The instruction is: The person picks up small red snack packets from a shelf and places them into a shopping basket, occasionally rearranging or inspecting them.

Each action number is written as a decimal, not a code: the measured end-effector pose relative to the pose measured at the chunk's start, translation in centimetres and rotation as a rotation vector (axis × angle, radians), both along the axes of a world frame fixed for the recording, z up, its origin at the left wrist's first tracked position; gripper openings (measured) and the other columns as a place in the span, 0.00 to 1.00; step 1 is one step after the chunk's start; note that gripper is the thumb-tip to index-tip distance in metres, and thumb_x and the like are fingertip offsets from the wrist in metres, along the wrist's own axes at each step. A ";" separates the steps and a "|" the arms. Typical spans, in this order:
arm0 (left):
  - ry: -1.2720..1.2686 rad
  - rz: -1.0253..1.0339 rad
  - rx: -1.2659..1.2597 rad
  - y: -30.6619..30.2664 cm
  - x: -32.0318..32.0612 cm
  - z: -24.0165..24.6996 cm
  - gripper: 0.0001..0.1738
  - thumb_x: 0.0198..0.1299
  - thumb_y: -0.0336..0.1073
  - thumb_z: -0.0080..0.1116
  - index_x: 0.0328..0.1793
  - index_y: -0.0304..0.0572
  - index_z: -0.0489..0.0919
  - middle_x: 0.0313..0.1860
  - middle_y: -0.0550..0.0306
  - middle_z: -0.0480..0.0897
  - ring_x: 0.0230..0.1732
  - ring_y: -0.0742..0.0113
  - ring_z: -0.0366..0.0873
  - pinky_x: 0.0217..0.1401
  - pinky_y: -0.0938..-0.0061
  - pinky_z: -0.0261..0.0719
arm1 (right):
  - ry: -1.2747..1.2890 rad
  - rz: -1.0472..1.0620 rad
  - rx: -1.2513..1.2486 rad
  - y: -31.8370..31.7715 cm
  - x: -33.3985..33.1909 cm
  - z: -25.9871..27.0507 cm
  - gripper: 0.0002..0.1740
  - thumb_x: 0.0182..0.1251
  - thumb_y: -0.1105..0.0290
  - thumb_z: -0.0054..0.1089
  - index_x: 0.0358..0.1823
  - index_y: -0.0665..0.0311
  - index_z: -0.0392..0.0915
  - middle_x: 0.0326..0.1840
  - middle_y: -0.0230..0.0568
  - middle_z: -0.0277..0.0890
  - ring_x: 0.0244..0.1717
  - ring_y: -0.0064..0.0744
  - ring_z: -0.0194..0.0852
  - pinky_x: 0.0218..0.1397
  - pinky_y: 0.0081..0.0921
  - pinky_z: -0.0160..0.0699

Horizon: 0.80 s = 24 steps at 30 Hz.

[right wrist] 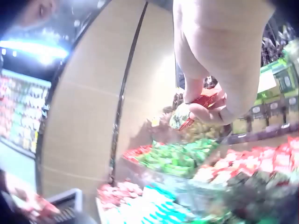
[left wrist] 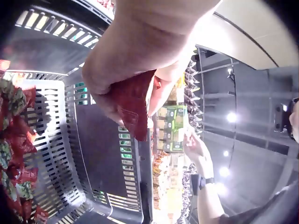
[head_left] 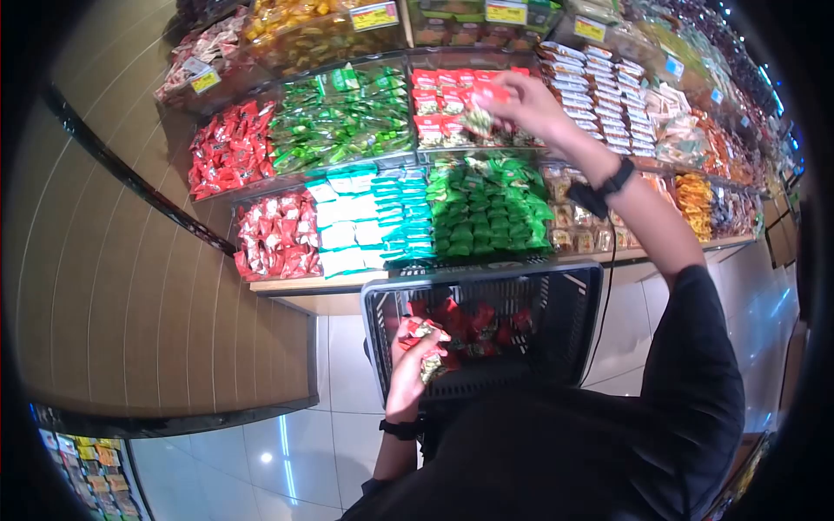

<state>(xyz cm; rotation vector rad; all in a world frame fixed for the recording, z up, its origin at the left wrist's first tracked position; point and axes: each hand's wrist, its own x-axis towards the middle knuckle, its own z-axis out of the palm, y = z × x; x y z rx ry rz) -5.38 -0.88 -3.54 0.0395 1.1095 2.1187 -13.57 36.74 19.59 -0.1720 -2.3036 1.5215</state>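
My right hand (head_left: 532, 106) pinches a small red-and-green snack packet (right wrist: 181, 116) between thumb and fingers, above the bin of red packets (head_left: 427, 104) on the shelf. Slight blur covers that packet in the head view. Lower down, my left hand (head_left: 407, 369) grips red snack packets (head_left: 426, 334) of a similar look over the left side of the black shopping basket (head_left: 592, 304). From the left wrist a red packet (left wrist: 135, 105) shows under the curled fingers. Several more red packets (left wrist: 21, 144) lie inside the basket.
The basket stands close against the shelf front. Around the red bin are green packets (head_left: 491, 208), white-and-teal packets (head_left: 352, 217) and white-and-brown bars (head_left: 599, 100). A wood-look panel (head_left: 156, 260) borders the left, and a thin black cable (head_left: 612, 295) hangs from the right wrist.
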 end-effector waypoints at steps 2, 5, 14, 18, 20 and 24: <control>0.015 -0.016 0.014 0.2 0.2 -0.3 0.14 0.66 0.23 0.64 0.54 0.41 0.74 0.44 0.54 0.84 0.42 0.64 0.87 0.37 0.74 0.88 | -0.090 -0.064 0.154 2.7 -5.7 0.4 0.13 0.70 0.62 0.72 0.46 0.62 0.81 0.31 0.30 0.81 0.32 0.16 0.74 0.34 0.22 0.72; 0.061 -0.023 -0.029 0.4 0.4 1.2 0.12 0.64 0.22 0.62 0.52 0.41 0.77 0.46 0.57 0.83 0.43 0.69 0.84 0.41 0.75 0.85 | -0.032 -0.112 0.410 5.8 -13.6 -2.4 0.14 0.67 0.62 0.74 0.43 0.63 0.83 0.32 0.36 0.83 0.34 0.25 0.77 0.40 0.29 0.77; 0.114 -0.079 -0.011 0.0 -0.2 0.3 0.14 0.62 0.22 0.65 0.50 0.42 0.75 0.47 0.56 0.83 0.44 0.68 0.83 0.40 0.73 0.86 | -0.277 -0.130 0.374 4.9 -18.3 -5.5 0.07 0.72 0.70 0.67 0.42 0.66 0.80 0.27 0.33 0.80 0.28 0.26 0.79 0.34 0.32 0.79; 0.105 -0.079 -0.001 0.4 -0.2 1.6 0.11 0.64 0.23 0.63 0.49 0.42 0.77 0.49 0.57 0.82 0.40 0.74 0.81 0.39 0.77 0.84 | -0.202 -0.107 0.621 5.0 -18.1 -5.4 0.09 0.70 0.70 0.68 0.45 0.67 0.81 0.36 0.41 0.83 0.37 0.31 0.83 0.41 0.31 0.82; 0.079 -0.054 0.032 0.7 -0.1 2.8 0.11 0.64 0.22 0.62 0.51 0.41 0.77 0.50 0.55 0.83 0.40 0.72 0.83 0.38 0.76 0.85 | 0.132 -0.249 1.004 4.5 -16.9 -5.0 0.12 0.67 0.71 0.69 0.48 0.68 0.81 0.46 0.49 0.81 0.45 0.34 0.83 0.46 0.30 0.83; 0.081 -0.070 0.107 1.4 -0.6 4.4 0.13 0.66 0.22 0.59 0.55 0.40 0.77 0.49 0.52 0.85 0.42 0.66 0.87 0.37 0.75 0.85 | 0.415 -0.108 0.720 0.8 -10.3 -1.7 0.12 0.65 0.71 0.68 0.48 0.66 0.81 0.49 0.48 0.79 0.45 0.33 0.81 0.46 0.28 0.83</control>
